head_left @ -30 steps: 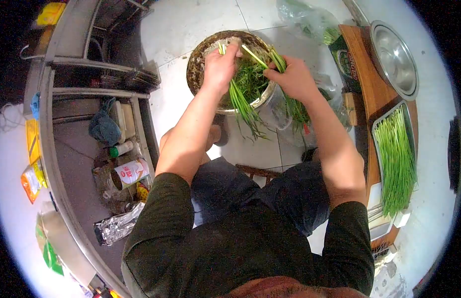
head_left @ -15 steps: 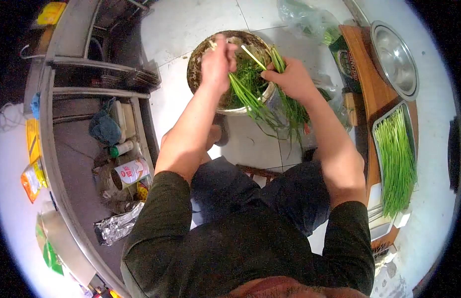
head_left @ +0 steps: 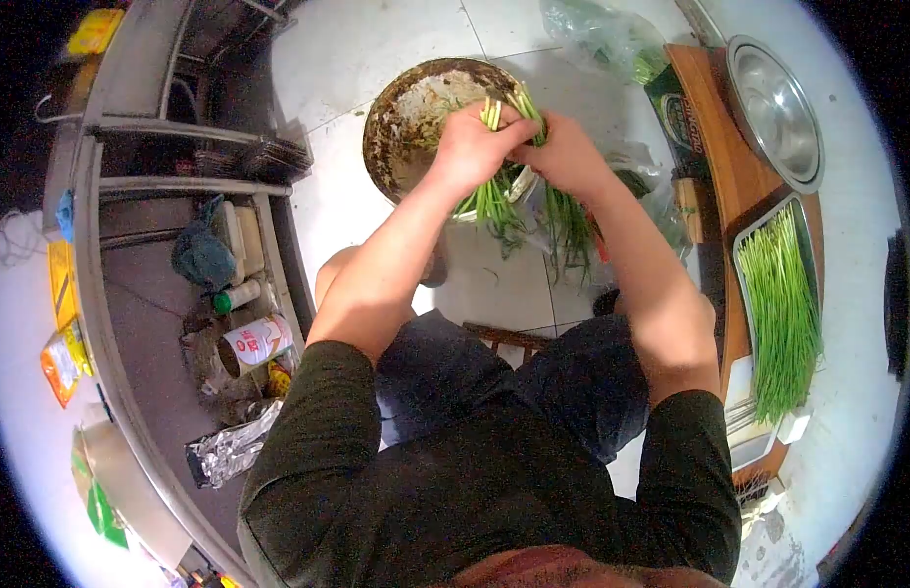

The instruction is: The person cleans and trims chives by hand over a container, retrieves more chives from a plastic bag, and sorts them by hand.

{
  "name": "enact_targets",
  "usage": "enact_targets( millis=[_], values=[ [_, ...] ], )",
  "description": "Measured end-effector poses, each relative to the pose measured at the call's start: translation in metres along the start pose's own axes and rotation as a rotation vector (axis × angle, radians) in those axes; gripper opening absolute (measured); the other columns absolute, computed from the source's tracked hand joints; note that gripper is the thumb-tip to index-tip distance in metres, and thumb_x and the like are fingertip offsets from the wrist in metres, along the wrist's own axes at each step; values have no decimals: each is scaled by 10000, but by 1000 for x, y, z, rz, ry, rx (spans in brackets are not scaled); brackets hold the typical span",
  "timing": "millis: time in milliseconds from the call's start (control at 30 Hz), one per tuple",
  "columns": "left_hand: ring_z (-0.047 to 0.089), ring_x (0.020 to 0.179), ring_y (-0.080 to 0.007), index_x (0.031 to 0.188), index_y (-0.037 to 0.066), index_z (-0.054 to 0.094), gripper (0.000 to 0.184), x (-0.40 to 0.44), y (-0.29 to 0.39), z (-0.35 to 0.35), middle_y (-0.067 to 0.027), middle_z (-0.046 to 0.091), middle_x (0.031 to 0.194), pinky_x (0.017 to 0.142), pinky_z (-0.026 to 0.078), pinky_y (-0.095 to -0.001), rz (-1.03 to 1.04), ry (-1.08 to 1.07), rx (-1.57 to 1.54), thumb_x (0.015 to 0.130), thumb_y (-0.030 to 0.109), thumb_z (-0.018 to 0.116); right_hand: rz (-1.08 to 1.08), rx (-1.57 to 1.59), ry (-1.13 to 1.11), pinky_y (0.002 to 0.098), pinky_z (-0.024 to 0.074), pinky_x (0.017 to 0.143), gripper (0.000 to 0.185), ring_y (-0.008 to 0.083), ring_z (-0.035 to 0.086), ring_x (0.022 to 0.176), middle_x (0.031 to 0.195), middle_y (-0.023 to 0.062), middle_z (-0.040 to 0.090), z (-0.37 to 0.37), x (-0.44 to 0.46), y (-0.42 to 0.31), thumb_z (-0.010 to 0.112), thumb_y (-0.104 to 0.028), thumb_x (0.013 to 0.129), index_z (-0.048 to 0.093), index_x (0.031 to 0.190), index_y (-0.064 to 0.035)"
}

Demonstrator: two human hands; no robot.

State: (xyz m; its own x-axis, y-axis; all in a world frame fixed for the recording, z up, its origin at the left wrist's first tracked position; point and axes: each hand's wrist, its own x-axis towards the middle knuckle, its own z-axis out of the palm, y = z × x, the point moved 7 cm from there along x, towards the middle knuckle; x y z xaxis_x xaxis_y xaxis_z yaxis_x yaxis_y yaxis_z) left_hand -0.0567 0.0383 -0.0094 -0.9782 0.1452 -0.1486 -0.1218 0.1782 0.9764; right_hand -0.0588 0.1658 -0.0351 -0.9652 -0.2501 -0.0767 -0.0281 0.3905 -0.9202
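My left hand [head_left: 473, 149] is closed around a small bunch of garlic chives [head_left: 490, 204], pale stem ends up and green leaves hanging below. Close beside it, my right hand [head_left: 569, 153] grips a second bunch [head_left: 569, 227], also with its leaves dangling down. The hands are touching or nearly so at the thumbs. Both are over the near right rim of a round, dirt-stained bucket [head_left: 396, 103] on the floor. Green scraps lie inside the bucket, partly hidden behind my hands.
On the wooden surface [head_left: 715, 127] at right are a metal basin [head_left: 776, 108] and a tray of lined-up chives [head_left: 776, 314]. A clear plastic bag [head_left: 592, 34] and a dark green box [head_left: 675, 120] are nearby. A metal shelf [head_left: 171, 186] with a can [head_left: 259, 343] stands left.
My left hand has moved right from over the bucket's middle to beside my right hand, its fingers now wrapped around the chives. My right hand has shifted slightly left.
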Motion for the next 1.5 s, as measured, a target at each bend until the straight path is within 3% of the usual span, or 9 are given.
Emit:
enact_targets(
  millis=[100,200,300,400,500,600,1033,1333,1500],
  values=[
    [518,596,-59,756,56,615,139,0,-3,2,29,578,655,550,422,-241,17,-16,-36,843,137,688,31,-81,-47,321,476,767,367,160,591,798,884,60,661,5,-1,7,731,-158,761,614,1060,20],
    [437,529,-51,741,91,571,167,3,-10,1,55,501,599,491,333,-232,-43,-24,-176,875,143,656,1,155,-101,304,475,743,349,146,592,790,886,54,660,1,-4,-3,735,-176,776,622,1049,10],
    [455,507,-63,817,39,630,106,6,-14,-8,23,533,614,473,350,-229,-87,-77,-266,869,131,639,145,262,-260,372,498,793,470,241,641,871,970,130,685,3,-2,9,721,-323,778,617,1101,1],
    [405,476,-57,825,53,601,106,8,-11,-15,38,485,584,451,302,-225,-85,-47,-336,886,133,632,302,321,-140,267,461,681,320,117,577,757,898,62,661,-1,3,29,672,-224,854,617,1089,-13],
    [385,468,-56,799,76,579,137,11,-9,-23,47,456,564,444,285,-227,-53,-14,-347,897,153,635,241,398,1,270,464,657,352,115,573,724,883,63,671,-19,3,19,662,-264,864,616,1104,-11],
    [377,465,-56,776,90,565,165,13,-10,-32,55,437,550,442,275,-236,-57,-13,-349,900,171,639,87,-67,255,267,468,644,361,110,579,709,864,56,680,-51,4,9,675,-277,849,629,1092,-14],
    [401,466,-65,757,102,542,199,13,-20,-22,42,468,582,432,299,-241,-125,60,-381,860,181,691,27,139,48,257,479,703,277,84,573,744,789,5,644,-5,-6,-8,780,-175,745,621,929,-42],
    [394,495,-67,845,72,591,168,9,-13,-17,47,462,582,472,306,-229,-132,-41,-361,902,222,641,39,217,48,250,422,538,220,73,509,591,694,-16,574,-9,-4,-8,742,-150,784,607,919,-42],
    [400,505,-46,842,39,656,159,0,-5,-10,53,509,598,463,298,-219,-144,-146,-159,896,188,639,16,148,47,262,405,532,241,77,494,587,673,-13,560,-15,-4,-9,735,-177,779,593,918,-40]
  ],
)
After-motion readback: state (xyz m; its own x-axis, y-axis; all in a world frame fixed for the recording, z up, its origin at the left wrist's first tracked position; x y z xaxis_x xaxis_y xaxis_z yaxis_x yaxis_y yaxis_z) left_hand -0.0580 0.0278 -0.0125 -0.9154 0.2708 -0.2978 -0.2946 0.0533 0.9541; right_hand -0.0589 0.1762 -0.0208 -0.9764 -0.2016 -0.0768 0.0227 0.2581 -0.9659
